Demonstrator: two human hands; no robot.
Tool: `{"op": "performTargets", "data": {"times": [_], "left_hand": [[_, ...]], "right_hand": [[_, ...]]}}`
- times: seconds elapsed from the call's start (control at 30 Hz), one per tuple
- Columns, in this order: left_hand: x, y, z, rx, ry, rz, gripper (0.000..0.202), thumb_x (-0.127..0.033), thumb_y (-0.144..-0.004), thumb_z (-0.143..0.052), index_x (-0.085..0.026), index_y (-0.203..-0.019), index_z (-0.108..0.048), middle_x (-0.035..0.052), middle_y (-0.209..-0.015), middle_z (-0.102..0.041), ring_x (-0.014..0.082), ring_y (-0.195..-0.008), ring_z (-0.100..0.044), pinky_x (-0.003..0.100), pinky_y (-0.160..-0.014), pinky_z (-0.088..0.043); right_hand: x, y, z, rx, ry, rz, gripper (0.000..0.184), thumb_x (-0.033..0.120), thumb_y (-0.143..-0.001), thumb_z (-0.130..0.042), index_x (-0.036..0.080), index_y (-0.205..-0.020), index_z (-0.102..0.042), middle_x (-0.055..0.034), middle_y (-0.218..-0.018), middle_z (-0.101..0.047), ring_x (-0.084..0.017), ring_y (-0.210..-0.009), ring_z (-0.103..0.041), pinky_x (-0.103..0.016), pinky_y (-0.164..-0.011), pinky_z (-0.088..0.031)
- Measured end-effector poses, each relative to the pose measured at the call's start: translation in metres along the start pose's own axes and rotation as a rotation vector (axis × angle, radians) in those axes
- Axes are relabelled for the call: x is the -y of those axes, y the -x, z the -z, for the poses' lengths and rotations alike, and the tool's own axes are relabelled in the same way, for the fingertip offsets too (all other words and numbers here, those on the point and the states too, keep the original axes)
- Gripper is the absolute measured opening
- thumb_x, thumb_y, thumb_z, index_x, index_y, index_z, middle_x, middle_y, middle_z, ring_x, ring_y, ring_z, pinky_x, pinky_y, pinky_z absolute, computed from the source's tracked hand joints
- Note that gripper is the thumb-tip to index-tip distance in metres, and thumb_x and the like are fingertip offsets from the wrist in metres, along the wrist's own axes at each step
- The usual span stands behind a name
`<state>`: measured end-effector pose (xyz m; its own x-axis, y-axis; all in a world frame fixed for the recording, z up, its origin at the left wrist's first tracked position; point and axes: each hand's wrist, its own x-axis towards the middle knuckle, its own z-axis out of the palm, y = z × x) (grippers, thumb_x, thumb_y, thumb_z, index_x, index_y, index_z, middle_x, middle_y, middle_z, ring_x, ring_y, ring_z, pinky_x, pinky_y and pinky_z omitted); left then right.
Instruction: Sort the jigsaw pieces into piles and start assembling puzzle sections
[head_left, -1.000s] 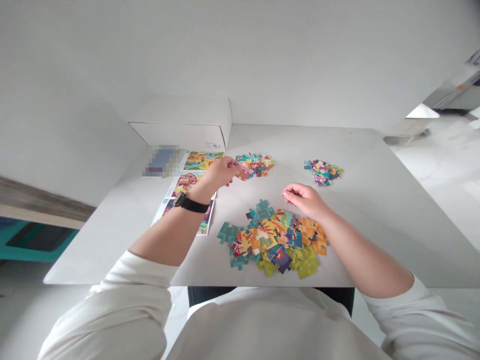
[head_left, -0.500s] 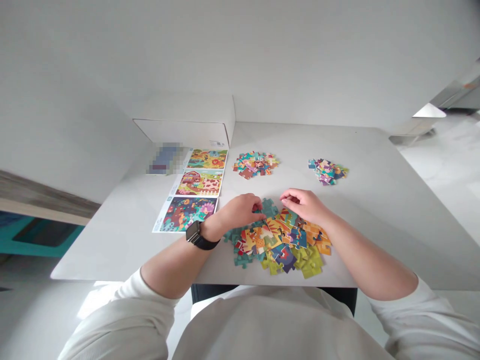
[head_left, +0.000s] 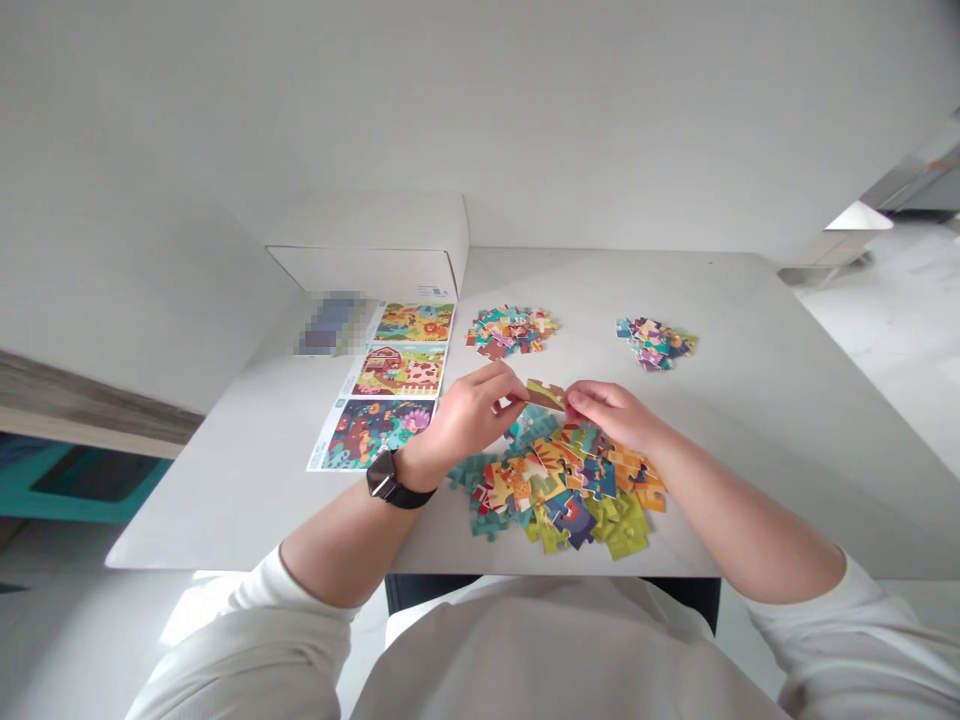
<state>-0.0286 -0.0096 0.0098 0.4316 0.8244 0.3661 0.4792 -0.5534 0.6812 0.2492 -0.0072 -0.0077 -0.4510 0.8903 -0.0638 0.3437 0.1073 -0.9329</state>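
A green and brown jigsaw puzzle piece (head_left: 545, 395) is pinched at its left edge by my left hand (head_left: 480, 408), which wears a black watch on the wrist. The fingers of my right hand (head_left: 613, 410) close on the right edge of the same piece. Just below both hands spreads a large heap of puzzle pieces (head_left: 566, 485), some showing pictures, others with plain teal, green or orange backs.
Two smaller piles lie farther back: mixed puzzle pieces (head_left: 512, 331) in the middle and more puzzle pieces (head_left: 657, 343) to the right. Three picture sheets (head_left: 400, 371) lie at left, beside a blurred-out item (head_left: 330, 324). Behind them stands a white box (head_left: 367, 270).
A green and brown puzzle piece now shows between my hands, raised above the heap. My left hand has moved slightly up and away from the heap.
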Motion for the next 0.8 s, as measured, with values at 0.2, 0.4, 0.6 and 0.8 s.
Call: {"op": "performTargets", "data": {"times": [0.2,0.4,0.6,0.8], "left_hand": [[0.004,0.002,-0.005,0.028,0.021,-0.075,0.014,-0.032,-0.102,-0.065,-0.025,-0.094,-0.074,0.0103,-0.106,-0.074,0.0230,-0.102,-0.071,0.038,-0.095,-0.058],[0.008,-0.003,-0.007,-0.075,0.219,0.178,0.025,-0.044,-0.099,-0.070,-0.021,-0.109,-0.070,0.0066,-0.099,-0.073,0.0168,-0.085,-0.070,0.027,-0.072,-0.059],[0.011,-0.007,-0.012,0.112,0.476,0.352,0.040,-0.059,-0.096,-0.071,-0.019,-0.093,-0.069,0.0036,-0.082,-0.070,0.0128,-0.062,-0.063,0.025,-0.054,-0.055],[0.011,-0.008,-0.018,0.095,0.583,0.405,0.045,-0.063,-0.093,-0.074,-0.019,-0.090,-0.067,0.0026,-0.076,-0.068,0.0120,-0.057,-0.062,0.025,-0.051,-0.056]], "right_hand": [[0.001,-0.001,-0.005,-0.061,-0.246,-0.054,0.039,0.061,-0.089,-0.079,0.023,-0.086,-0.069,-0.0015,-0.079,-0.071,-0.018,-0.074,-0.063,-0.032,-0.071,-0.049],[-0.001,-0.001,-0.002,-0.132,-0.266,-0.083,0.040,0.060,-0.088,-0.080,0.022,-0.083,-0.068,-0.0014,-0.077,-0.069,-0.018,-0.073,-0.062,-0.031,-0.069,-0.048],[-0.002,-0.001,-0.001,-0.092,-0.220,-0.065,0.038,0.058,-0.091,-0.079,0.022,-0.086,-0.069,-0.0011,-0.080,-0.071,-0.017,-0.075,-0.063,-0.031,-0.073,-0.049],[0.002,-0.002,-0.005,-0.094,-0.305,-0.080,0.042,0.062,-0.087,-0.081,0.022,-0.088,-0.070,-0.0012,-0.079,-0.071,-0.017,-0.073,-0.064,-0.031,-0.070,-0.051]]}}
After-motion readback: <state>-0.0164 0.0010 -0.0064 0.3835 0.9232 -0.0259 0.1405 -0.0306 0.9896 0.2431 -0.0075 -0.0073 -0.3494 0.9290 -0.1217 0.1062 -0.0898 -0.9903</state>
